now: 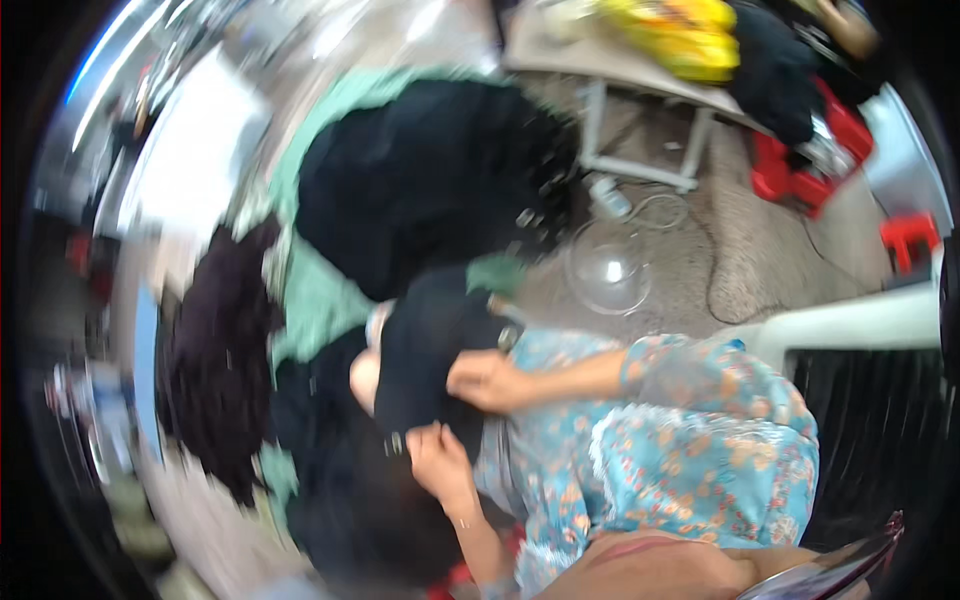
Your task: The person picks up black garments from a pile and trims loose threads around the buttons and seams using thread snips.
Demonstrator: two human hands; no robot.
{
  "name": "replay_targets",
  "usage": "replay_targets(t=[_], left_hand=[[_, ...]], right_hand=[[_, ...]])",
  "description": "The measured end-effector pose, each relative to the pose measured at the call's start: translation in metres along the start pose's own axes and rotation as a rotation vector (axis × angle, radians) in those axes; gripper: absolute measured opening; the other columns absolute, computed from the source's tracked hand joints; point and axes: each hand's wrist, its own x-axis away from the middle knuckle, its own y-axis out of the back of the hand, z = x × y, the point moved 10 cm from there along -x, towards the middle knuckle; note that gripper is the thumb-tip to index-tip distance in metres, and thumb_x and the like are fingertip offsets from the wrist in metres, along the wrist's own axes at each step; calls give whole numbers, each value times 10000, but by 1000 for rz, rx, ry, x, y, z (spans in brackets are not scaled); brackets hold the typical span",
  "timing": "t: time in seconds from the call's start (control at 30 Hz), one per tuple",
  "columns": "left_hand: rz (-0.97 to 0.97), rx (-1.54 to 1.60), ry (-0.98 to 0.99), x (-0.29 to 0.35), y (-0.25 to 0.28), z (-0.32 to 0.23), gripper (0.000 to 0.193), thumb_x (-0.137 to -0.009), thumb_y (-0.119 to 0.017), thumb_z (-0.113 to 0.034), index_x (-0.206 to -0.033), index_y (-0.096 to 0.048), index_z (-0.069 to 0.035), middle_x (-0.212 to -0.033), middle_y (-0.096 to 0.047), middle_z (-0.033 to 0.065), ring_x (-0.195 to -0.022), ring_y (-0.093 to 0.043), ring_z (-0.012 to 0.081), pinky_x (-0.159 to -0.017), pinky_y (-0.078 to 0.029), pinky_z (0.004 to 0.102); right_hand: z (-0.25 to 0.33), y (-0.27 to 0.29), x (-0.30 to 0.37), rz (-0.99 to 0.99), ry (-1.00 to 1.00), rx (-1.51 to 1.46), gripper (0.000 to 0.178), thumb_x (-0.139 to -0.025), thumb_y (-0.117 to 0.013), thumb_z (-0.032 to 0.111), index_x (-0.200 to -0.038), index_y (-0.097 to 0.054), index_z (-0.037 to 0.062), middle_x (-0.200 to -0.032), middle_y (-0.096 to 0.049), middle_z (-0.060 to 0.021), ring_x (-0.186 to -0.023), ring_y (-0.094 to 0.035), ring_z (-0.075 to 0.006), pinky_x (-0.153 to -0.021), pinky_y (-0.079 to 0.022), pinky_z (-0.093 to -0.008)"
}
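Observation:
A piece of black cloth point(420, 370) lies across my lap. My right hand point(490, 380) has its fingers curled on the cloth's near side, close to my blue floral clothing. Lower down, my left hand point(440, 462) is closed at the cloth's edge, its fingertips pinched together. A small pale shiny piece point(395, 442) shows beside those fingers, too blurred to name. Some bare skin point(365, 380) appears at the far edge of the cloth. What lies inside both grips is hidden by the fingers and by blur.
A big heap of black cloth point(420, 180) rests on green fabric point(325, 280) ahead. Dark brown cloth point(215, 360) lies to the left. A clear round lid-like object point(608, 268) is on the floor by a cable. Right of it stand a table point(550, 45) and red stools point(905, 240).

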Motion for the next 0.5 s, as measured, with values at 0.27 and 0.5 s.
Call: replay_targets(t=[0.27, 0.5], left_hand=[[6, 0, -64, 4, -20, 8, 128, -800, -651, -26, -870, -614, 74, -915, -521, 178, -764, -585, 370, -652, -490, 429], [-181, 42, 5, 8, -12, 21, 58, -785, -609, 27, -830, -595, 62, -859, -522, 175, -742, -584, 360, -623, -493, 429]], right_hand=[[-1, 1, 1, 10, 20, 57, 103, -867, -643, 110, -887, -623, 11, -880, -640, -115, -806, -653, -283, -680, -501, -359], [-2, -4, -1, 9, 35, 57, 116, -882, -636, 135, -899, -628, 21, -892, -641, -97, -786, -648, -277, -684, -502, -354]])
